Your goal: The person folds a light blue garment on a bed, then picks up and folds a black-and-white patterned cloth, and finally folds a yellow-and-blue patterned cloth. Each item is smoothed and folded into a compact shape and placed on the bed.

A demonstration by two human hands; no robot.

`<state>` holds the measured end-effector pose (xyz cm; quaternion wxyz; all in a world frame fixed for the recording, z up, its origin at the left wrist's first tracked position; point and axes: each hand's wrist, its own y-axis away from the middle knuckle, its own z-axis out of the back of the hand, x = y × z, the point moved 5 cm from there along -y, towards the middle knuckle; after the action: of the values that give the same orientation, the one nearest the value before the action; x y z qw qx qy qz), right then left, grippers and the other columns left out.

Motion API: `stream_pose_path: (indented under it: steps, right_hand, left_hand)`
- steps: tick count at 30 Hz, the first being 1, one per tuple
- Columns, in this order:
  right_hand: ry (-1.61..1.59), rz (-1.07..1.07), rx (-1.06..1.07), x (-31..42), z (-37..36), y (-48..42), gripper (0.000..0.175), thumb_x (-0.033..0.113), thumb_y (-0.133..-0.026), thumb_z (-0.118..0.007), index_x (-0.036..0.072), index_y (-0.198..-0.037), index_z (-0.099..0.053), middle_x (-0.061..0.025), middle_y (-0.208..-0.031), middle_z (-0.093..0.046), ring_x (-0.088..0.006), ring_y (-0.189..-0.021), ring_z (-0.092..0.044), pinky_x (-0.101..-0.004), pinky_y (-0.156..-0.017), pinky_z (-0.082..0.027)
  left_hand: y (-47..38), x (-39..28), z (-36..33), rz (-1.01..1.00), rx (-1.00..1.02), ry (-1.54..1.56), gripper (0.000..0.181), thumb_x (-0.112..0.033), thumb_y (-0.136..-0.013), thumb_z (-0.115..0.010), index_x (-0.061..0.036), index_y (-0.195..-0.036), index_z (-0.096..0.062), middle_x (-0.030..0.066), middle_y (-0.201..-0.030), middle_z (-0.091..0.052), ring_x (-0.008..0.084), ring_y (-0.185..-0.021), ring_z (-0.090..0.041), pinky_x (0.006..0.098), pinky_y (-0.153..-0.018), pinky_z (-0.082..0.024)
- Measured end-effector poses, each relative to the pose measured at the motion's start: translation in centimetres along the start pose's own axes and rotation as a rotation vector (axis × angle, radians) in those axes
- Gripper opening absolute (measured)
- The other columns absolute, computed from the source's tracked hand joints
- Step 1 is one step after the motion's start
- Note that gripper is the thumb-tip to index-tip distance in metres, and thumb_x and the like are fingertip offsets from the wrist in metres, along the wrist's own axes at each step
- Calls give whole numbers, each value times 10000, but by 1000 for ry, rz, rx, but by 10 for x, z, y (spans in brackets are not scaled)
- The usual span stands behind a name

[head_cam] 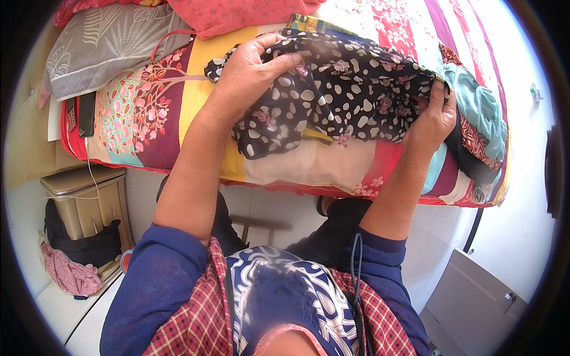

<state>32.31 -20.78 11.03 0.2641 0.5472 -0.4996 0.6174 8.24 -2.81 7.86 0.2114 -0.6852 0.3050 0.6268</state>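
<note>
A black garment [343, 93] with white spots and small purple roses is stretched between my hands above the bed. My left hand [254, 71] grips its left part, with the thumb lying on top of the cloth. At the right end, my right hand [432, 113] pinches the edge between thumb and fingers. Loose folds hang below my left hand, over the patchwork bedspread [276, 167]. Behind the garment, a blue and gold patterned cloth [327, 29] lies partly covered.
A pile of clothes with a turquoise cloth [476, 107] lies at right. A grey quilted pillow [111, 49], a coral cloth [240, 15] and a smartphone [87, 115] on a cable are at left. Below stand a bedside cabinet [84, 200] draped with clothes and a grey cabinet [474, 289].
</note>
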Motion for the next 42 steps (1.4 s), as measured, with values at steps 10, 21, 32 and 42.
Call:
stream_pose_path:
  steps: [10,21,32,42]
  right_hand:
    - [14,38,-53,7,0,3,194,204,-1027,-661,17,-1076,-680,24,-894,-650,-51,-788,-571,-225,-701,-469]
    - [17,60,-89,9,1,4,185,213,-1028,-660,31,-1061,-680,37,-881,-637,-46,-786,-559,-223,-692,-448]
    - [-37,84,-143,8,5,2,174,181,-1043,-628,16,-1054,-682,-1,-982,-683,-70,-870,-596,-237,-798,-483]
    - [-100,66,-122,9,9,-3,201,194,-1043,-616,18,-1122,-671,-41,-1081,-703,-123,-994,-646,-287,-927,-501]
  left_hand:
    - [1,0,-1,-1,-18,24,292,-168,-950,-729,-33,-1207,-697,16,-969,-750,59,-843,-674,227,-768,-547]
    - [2,-2,-2,5,6,0,275,-170,-960,-722,-26,-1193,-690,-8,-999,-725,41,-861,-645,207,-787,-525]
    - [-1,-1,0,-33,-20,97,190,-123,-964,-707,-35,-1133,-700,-7,-953,-738,38,-831,-653,211,-742,-532]
    - [1,-5,-1,-3,130,495,169,-108,-980,-683,-31,-1130,-683,2,-977,-736,62,-814,-701,213,-715,-575]
